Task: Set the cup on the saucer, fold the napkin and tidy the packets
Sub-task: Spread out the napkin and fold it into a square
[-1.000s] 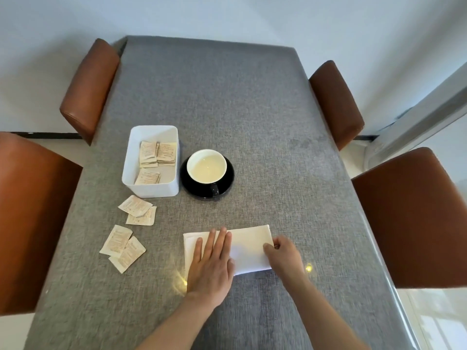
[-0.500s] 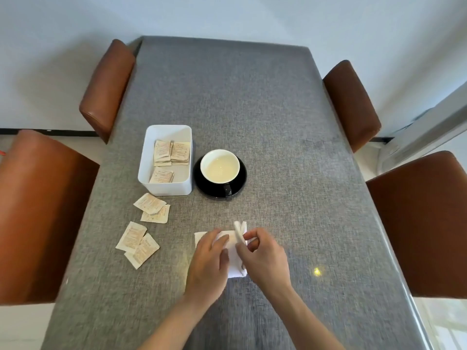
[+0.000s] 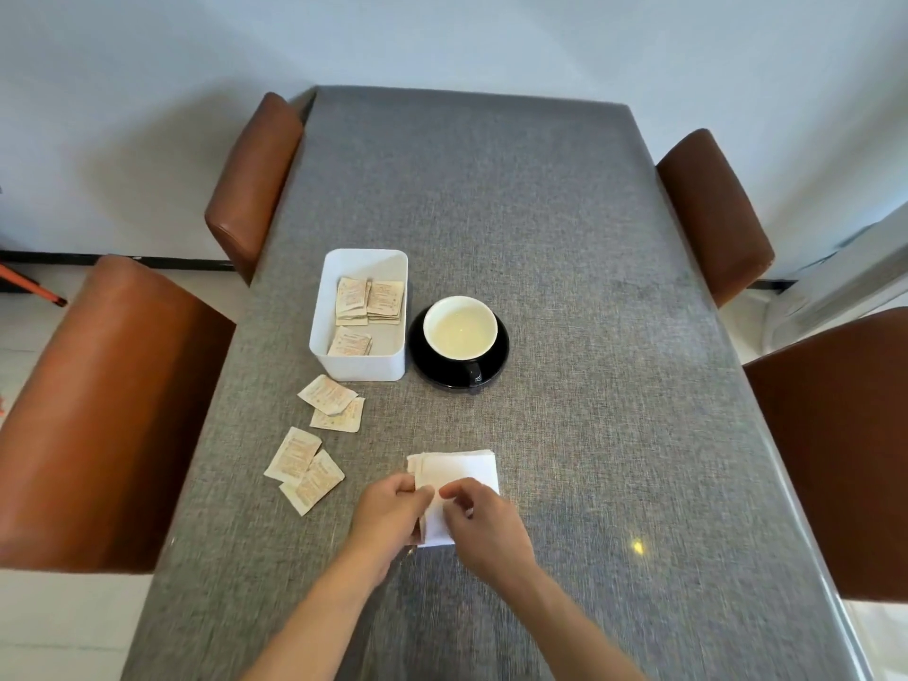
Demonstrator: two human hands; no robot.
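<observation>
Fingers of both hands, left (image 3: 388, 508) and right (image 3: 484, 521), pinching the napkin (image 3: 459, 476) | napkin lying folded on the desk (image 3: 565, 287) below the cup (image 3: 461, 328) | advice: be aligning edges, then pressing the crease flat

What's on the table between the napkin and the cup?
Nothing: the head view shows only bare grey cloth between the napkin and the cup on its saucer.

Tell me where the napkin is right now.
In the head view the napkin lies folded on the table's near middle, between both hands, below the saucer, right of the loose packets.
</observation>
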